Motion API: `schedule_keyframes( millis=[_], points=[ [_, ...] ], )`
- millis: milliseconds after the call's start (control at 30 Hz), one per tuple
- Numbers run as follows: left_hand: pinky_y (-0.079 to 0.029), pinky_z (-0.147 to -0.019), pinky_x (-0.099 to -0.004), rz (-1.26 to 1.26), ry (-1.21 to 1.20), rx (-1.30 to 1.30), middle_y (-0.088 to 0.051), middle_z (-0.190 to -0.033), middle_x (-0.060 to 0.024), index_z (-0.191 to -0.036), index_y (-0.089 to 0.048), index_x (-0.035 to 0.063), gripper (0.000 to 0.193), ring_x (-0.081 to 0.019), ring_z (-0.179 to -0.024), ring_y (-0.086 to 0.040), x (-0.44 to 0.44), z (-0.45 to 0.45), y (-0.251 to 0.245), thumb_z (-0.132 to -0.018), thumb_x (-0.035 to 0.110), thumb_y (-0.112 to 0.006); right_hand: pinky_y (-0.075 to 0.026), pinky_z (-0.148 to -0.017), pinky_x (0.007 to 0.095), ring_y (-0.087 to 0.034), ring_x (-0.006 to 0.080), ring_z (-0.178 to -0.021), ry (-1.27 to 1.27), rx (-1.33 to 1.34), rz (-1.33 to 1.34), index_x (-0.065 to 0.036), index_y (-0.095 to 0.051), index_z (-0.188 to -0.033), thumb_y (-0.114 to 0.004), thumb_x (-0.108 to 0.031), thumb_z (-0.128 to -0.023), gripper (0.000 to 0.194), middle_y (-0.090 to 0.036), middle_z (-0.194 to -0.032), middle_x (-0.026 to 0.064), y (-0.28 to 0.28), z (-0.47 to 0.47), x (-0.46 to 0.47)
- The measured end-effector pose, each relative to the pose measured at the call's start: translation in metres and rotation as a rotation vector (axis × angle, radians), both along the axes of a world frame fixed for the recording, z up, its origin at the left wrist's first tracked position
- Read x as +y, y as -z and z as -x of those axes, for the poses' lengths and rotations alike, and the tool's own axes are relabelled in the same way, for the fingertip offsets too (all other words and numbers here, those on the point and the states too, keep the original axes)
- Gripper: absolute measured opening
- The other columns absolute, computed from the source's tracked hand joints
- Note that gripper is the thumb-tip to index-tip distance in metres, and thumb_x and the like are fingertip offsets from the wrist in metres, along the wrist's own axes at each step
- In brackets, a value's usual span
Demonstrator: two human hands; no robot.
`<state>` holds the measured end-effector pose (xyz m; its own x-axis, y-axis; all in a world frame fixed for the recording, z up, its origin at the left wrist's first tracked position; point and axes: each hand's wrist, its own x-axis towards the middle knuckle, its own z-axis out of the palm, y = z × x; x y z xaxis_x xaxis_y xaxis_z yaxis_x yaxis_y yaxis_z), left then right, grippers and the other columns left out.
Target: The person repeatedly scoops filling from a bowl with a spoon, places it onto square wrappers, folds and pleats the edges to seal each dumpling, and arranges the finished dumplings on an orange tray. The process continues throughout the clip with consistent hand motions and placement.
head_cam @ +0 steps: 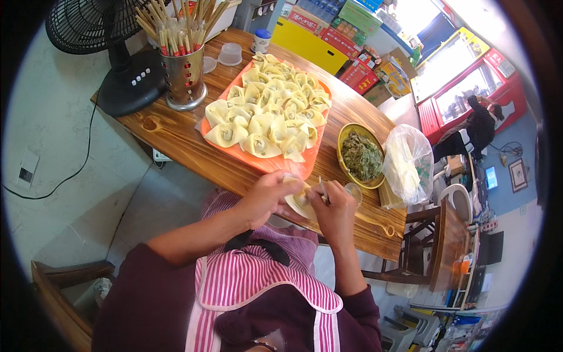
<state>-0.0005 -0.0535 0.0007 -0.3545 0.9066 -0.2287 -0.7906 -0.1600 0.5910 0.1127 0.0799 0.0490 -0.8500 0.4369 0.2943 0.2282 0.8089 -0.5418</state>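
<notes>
Just past the near edge of the wooden table, my left hand [269, 196] holds a pale dumpling wrapper [300, 203]. My right hand [335, 209] meets the wrapper's other side, with a thin metal utensil [323, 189] between its fingers; the utensil's tip is hidden. Folded dumplings [264, 105] cover an orange tray [246, 162] beyond my hands. To the right stands a yellow bowl [342, 169] of green minced filling [361, 155]. A clear plastic bag [409, 165] with pale contents, perhaps wrappers, lies beside the bowl. Partly behind my right hand is a small clear round object [354, 192].
A metal holder [184, 79] of wrapped chopsticks and a black fan [127, 81] stand at the table's left end. A clear plastic cup [230, 53] and a blue-lidded jar [261, 40] are at the back. Another person [479, 123] is far right, near a red display fridge [510, 88].
</notes>
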Motion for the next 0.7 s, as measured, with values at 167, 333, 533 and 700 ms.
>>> schedule_keyframes(
  millis=[167, 333, 533, 700],
  points=[
    [-0.06, -0.075, -0.0351, 0.07, -0.313, 0.247, -0.06, -0.121, -0.0139, -0.143, -0.034, -0.0022, 0.057, -0.0206, -0.098, -0.066, -0.009, 0.034, 0.014, -0.095, 0.012, -0.06, -0.05, -0.064, 0.0414, -0.065, 0.0349, -0.068, 0.099, 0.013, 0.201, 0.003, -0.068, -0.083, -0.067, -0.015, -0.081, 0.018, -0.066, -0.073, 0.021, 0.043, 0.063, 0.008],
    [-0.056, -0.07, -0.0264, 0.219, -0.442, 0.61, -0.063, -0.116, -0.0152, -0.148, -0.028, -0.003, 0.065, -0.014, -0.09, -0.066, -0.003, 0.058, 0.021, -0.091, 0.004, -0.059, -0.053, -0.074, 0.0488, -0.068, 0.041, -0.08, 0.115, -0.17, 0.144, 0.001, -0.071, -0.087, -0.063, -0.018, -0.082, 0.021, -0.067, -0.082, 0.026, 0.064, 0.1, 0.011],
    [-0.053, -0.076, -0.0285, 0.383, -0.57, 1.067, -0.067, -0.111, -0.0142, -0.13, -0.053, -0.0008, 0.048, -0.0131, -0.094, -0.065, -0.019, 0.061, 0.032, -0.083, -0.007, -0.051, -0.053, -0.075, 0.0496, -0.067, 0.0416, -0.079, 0.052, -0.349, 0.028, 0.0, -0.071, -0.087, -0.064, -0.028, -0.086, 0.029, -0.067, -0.081, 0.0271, 0.05, 0.097, 0.011],
    [-0.051, -0.092, -0.0359, 0.328, -0.808, 1.631, -0.067, -0.113, -0.0171, -0.107, -0.066, -0.001, 0.032, -0.0318, -0.106, -0.066, -0.022, 0.062, 0.032, -0.081, -0.012, -0.049, -0.05, -0.068, 0.0468, -0.064, 0.0425, -0.076, 0.065, -0.241, 0.057, 0.0, -0.07, -0.091, -0.067, -0.026, -0.087, 0.026, -0.064, -0.079, 0.0268, 0.015, 0.05, 0.025]
  ],
)
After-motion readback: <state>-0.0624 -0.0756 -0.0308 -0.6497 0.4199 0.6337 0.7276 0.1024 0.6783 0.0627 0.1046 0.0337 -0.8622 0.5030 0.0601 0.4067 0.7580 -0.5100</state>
